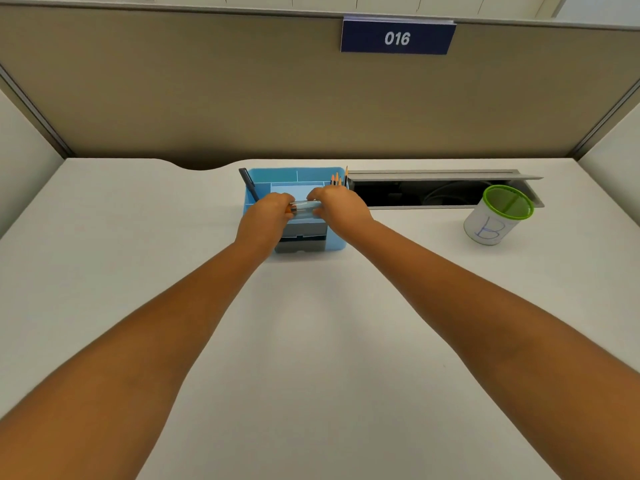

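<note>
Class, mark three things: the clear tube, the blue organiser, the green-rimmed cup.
clear tube (306, 205), head view, its bare middle stretch.
blue organiser (336, 237), head view, its near right corner wall.
green-rimmed cup (486, 230), head view, its white side, on the letter B.

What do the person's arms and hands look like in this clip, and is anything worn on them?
Both arms are bare for all of their length in view: no sleeve on the left forearm or the right forearm. The left hand and right hand wear no gloves. No watch, band or bracelet shows at either wrist, and no ring on the fingers in view.
</note>
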Motion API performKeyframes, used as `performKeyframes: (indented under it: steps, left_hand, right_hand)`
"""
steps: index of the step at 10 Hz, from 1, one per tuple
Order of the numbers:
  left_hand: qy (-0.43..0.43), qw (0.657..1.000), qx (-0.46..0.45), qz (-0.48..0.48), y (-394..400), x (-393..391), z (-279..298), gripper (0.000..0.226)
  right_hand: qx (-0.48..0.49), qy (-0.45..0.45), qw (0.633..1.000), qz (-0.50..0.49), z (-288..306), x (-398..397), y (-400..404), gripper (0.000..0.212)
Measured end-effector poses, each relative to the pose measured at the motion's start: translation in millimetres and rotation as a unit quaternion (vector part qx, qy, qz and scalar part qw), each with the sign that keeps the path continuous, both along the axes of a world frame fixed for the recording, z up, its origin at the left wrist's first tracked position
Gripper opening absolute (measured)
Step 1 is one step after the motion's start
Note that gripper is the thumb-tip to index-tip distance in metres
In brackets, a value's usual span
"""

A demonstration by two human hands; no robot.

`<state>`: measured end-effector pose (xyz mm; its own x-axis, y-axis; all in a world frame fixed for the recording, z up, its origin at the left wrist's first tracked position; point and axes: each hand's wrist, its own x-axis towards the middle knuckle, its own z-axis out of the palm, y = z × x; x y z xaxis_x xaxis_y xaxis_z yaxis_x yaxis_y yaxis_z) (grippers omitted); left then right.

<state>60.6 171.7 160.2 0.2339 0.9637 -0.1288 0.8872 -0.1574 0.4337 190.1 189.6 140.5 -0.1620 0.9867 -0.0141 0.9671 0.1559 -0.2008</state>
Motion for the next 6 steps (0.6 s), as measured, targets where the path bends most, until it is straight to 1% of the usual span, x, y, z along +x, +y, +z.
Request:
performKeyframes:
  steps: [1, 2, 3, 4, 5, 6]
  left_hand:
    - [0.01, 1.0, -0.012, 0.0, 1, 2, 2, 0.037]
    - [0.005, 1.0, -0.004, 0.004, 1, 0, -4, 0.041]
    - [-0.035, 0.998, 0.06, -0.001, 0, -5, -18, 0.05]
    - [-0.057, 0.988, 0.141, -0.03, 0, -10, -32, 0.055]
    - [-0.051, 0.96, 0.265, -0.079, -10, -15, -47, 0.053]
    - [-0.075, 0.936, 0.324, -0.117, -45, -16, -73, 0.05]
  right_hand:
    - [-0.005, -0.001, 1.0, -0.007, -1, 0, 1, 0.033]
    - [-0.008, -0.005, 1.0, -0.009, -1, -1, -1, 0.034]
    - [0.006, 0.0, 1.0, -0.016, 0, 1, -4, 0.04]
    - [0.032, 0.032, 0.999, -0.027, 2, 3, -12, 0.045]
    - [0.064, 0.092, 0.993, -0.029, -2, 8, -26, 0.044]
    - [0.085, 0.179, 0.978, -0.068, -21, 12, -60, 0.04]
